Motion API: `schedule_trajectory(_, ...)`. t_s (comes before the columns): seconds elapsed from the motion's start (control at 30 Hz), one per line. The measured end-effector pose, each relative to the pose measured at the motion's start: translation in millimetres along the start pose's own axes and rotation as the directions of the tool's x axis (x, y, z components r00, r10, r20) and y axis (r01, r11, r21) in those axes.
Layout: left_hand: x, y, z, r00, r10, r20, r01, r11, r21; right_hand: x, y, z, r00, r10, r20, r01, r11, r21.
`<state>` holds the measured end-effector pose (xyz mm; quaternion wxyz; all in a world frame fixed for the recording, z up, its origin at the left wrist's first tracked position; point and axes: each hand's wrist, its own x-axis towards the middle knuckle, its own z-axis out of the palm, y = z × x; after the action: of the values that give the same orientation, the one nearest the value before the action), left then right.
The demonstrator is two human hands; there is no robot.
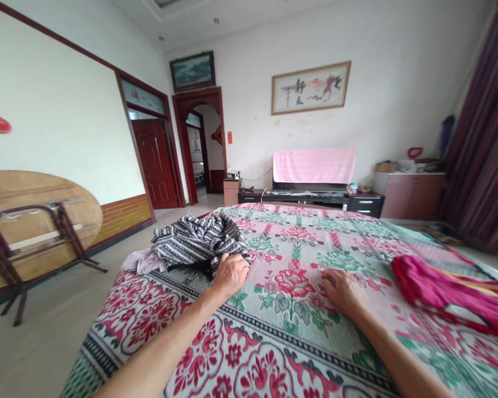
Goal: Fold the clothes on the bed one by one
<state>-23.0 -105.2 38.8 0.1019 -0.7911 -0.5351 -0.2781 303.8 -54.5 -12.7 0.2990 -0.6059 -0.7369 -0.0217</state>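
A crumpled black-and-white patterned garment (pixel 199 240) lies in a heap on the left part of a flowered bedspread (pixel 294 282). At the heap's near right edge, my left hand (pixel 231 273) has its fingers curled down onto the cloth; the fingertips are partly hidden. My right hand (pixel 344 290) rests palm down on the bedspread, fingers loosely extended, with nothing seen in it. A pale lilac cloth (pixel 143 261) pokes out beside the heap on the left. Farther right of my right hand lies a folded bright pink garment (pixel 452 290) with yellow and red parts.
A folded round wooden table (pixel 37 215) leans against the left wall. Beyond the bed stand a low black cabinet (pixel 365 204), a pink-cloth-covered screen shape (pixel 314 166) and a pinkish cupboard (pixel 410 196). A purple curtain (pixel 477 132) hangs at right; a red door (pixel 154 163) is at left.
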Motion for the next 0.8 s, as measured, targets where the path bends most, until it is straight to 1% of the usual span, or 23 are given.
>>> schedule_trajectory(0.1, -2.1, 22.8, 7.8, 0.999, -0.018, 0.029, 0.024, 0.973, -0.228, -0.1, 0.3, 1.2, 1.000, 0.012, -0.013, -0.012, 1.000, 0.007)
schedule_trajectory(0.17, -2.5, 39.5, 7.4, 0.999, -0.017, 0.036, 0.030, 0.917, -0.397, -0.1, -0.2, 1.2, 1.000, 0.020, -0.012, -0.020, 1.000, 0.004)
schedule_trajectory(0.23, -3.5, 56.3, 5.2, 0.999, 0.019, 0.051, 0.010, 0.856, -0.517, -0.3, -1.2, 0.4, 1.000, 0.025, -0.004, -0.025, 1.000, 0.000)
schedule_trajectory(0.33, -4.8, 72.8, 0.8, 0.990, 0.118, 0.079, -0.051, 0.815, -0.577, -0.7, -3.0, -1.5, 1.000, 0.023, 0.012, -0.023, 1.000, -0.004)
schedule_trajectory(0.4, -2.6, 72.1, -3.9, 0.985, 0.161, 0.055, -0.102, 0.819, -0.564, -1.1, -3.5, -2.3, 0.999, 0.029, 0.015, -0.029, 1.000, -0.005)
schedule_trajectory(0.43, -0.1, 67.2, -7.1, 0.988, 0.154, 0.026, -0.115, 0.832, -0.543, -1.3, -3.4, -2.6, 0.999, 0.032, 0.017, -0.032, 0.999, -0.006)
schedule_trajectory(0.5, 6.6, 48.3, -15.0, 0.996, 0.076, -0.050, -0.091, 0.882, -0.463, -1.6, -3.5, -3.2, 0.999, 0.035, 0.019, -0.035, 0.999, -0.006)
schedule_trajectory(0.57, 12.4, 18.6, -23.1, 0.990, -0.050, -0.132, 0.002, 0.939, -0.344, -2.1, -5.3, -4.1, 0.999, 0.027, 0.023, -0.027, 1.000, 0.004)
schedule_trajectory(0.63, 13.2, -17.3, -28.9, 0.967, -0.178, -0.183, 0.140, 0.968, -0.207, -3.3, -11.3, -6.1, 1.000, -0.004, 0.024, 0.003, 0.998, 0.058)
schedule_trajectory(0.67, 10.9, -35.5, -30.2, 0.949, -0.249, -0.193, 0.225, 0.964, -0.139, -4.2, -16.5, -7.6, 0.999, -0.039, 0.024, 0.036, 0.994, 0.107)
schedule_trajectory(0.73, 1.6, -68.5, -30.0, 0.899, -0.404, -0.169, 0.410, 0.912, 0.006, -7.1, -31.8, -11.5, 0.990, -0.141, 0.015, 0.134, 0.964, 0.228)
schedule_trajectory(0.8, -10.9, -93.0, -26.9, 0.867, -0.490, -0.094, 0.498, 0.858, 0.127, -11.5, -52.2, -16.2, 0.965, -0.262, 0.008, 0.245, 0.912, 0.329)
